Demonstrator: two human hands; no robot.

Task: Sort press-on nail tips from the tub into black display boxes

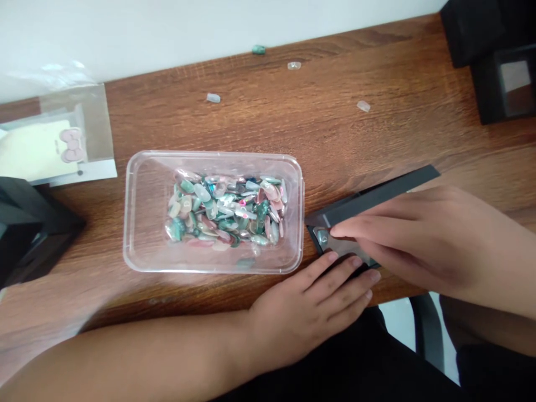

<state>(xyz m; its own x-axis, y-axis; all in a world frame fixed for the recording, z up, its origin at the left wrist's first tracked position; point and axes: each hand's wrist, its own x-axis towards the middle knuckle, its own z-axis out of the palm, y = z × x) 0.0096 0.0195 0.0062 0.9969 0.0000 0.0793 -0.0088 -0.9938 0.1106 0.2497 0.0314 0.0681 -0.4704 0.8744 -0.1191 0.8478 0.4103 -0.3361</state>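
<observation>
Black case (368, 201) sits at the desk's (335, 128) near edge, just right of the clear tub (142, 223) of press-on nails (226, 215). Both hands are flat on it, fingers extended, neither closed around anything: left hand (310, 310) presses its near corner, right hand (431, 240) covers its right part, forefinger by a small nail (323, 238) lying on it. Risk: case slides off the edge or bumps the tub, scattering nails. Loose nails (363, 105) already lie farther back.
</observation>
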